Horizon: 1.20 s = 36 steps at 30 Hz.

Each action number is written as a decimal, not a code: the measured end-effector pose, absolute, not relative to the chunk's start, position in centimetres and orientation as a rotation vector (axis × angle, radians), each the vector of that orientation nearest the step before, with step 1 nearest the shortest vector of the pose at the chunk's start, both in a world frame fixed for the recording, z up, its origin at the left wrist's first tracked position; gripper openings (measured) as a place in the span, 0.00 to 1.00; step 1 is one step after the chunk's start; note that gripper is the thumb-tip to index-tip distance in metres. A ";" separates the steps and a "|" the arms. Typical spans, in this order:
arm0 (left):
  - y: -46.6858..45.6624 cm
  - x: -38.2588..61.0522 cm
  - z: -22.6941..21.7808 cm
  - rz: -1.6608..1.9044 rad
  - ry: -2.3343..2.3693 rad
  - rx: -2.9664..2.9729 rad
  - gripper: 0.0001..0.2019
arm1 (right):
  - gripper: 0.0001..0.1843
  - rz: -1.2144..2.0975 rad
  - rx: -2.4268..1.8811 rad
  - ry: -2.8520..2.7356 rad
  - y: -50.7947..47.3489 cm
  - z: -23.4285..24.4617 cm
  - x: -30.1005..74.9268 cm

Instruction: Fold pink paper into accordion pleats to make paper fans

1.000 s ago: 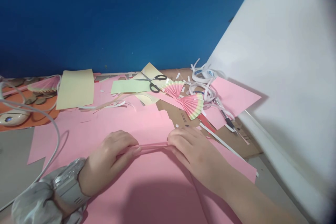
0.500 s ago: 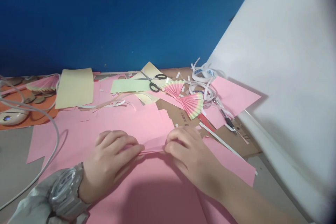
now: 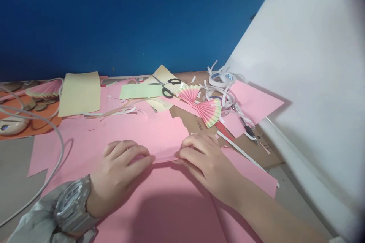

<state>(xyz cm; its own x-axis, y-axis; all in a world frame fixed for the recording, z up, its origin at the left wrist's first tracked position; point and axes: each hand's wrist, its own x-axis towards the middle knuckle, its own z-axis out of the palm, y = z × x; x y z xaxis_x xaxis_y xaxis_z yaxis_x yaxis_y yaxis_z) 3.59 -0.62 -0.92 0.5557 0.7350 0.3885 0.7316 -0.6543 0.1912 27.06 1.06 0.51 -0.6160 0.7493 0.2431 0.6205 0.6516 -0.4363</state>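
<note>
In the head view, the only one we are having, we are taking the scissors (image 3: 163, 84) as our landmark, and the folded pink paper (image 3: 165, 159) is lying on our side of them, almost straight in front. Its visible stretch is running left to right, roughly crosswise to our line of sight, and it is spanning the gap between our two hands. Our left hand (image 3: 122, 169) is clamping its left end, nearer to us than the scissors and off to their left; our right hand (image 3: 205, 165) is pinching its right end, nearer to us and off to their right. Neither hand is lying closer to the paper, since both are touching it, and the hands themselves are staying apart. The paper is looking narrow and layered, with a darker line marking its front edge and a paler face behind; its ends are hiding under our fingers, so we are not telling its full length or how many plies it is holding. Pink sheets (image 3: 159, 190) of nearly the same colour are spreading around it, blurring its outline.
</note>
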 end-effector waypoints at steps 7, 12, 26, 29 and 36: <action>-1.0 5.1 -0.4 0.570 1.334 2.666 0.06 | 0.10 0.240 -0.959 -2.492 0.3 0.0 25.8; -1.2 5.5 -0.2 0.592 1.258 2.601 0.06 | 0.07 0.216 -0.920 -2.449 0.0 0.1 25.4; -1.2 4.8 -0.5 0.787 1.263 2.716 0.09 | 0.10 0.228 -0.893 -2.349 0.7 0.3 26.2; -1.1 4.9 -0.7 0.786 1.249 2.713 0.09 | 0.09 0.225 -0.872 -2.352 0.5 0.2 26.0; -1.4 4.7 -1.0 0.844 1.244 2.739 0.10 | 0.08 0.144 -0.805 -2.410 0.7 0.1 26.3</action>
